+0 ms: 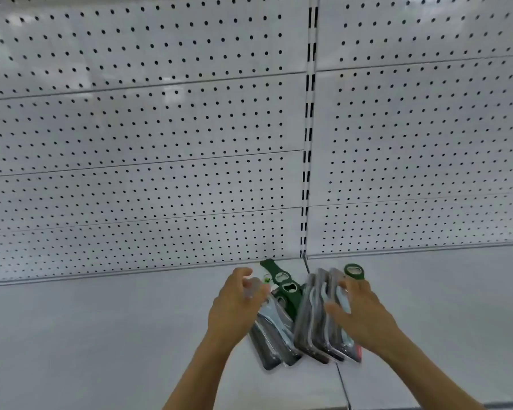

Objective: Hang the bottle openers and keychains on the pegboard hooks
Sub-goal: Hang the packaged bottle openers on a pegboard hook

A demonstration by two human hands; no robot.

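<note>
— Where was the stock?

— On the white shelf below the pegboard: green bottle openers between two stacks of clear packets. My left hand curled onto the left stack; my right hand lay spread over the right one.

— How would they handle?

— Light, stiff, slippery, I judged; best pinched near the top hole.

— Anything unclear?

— No hooks showed, and blur hid the packets' contents.
</note>
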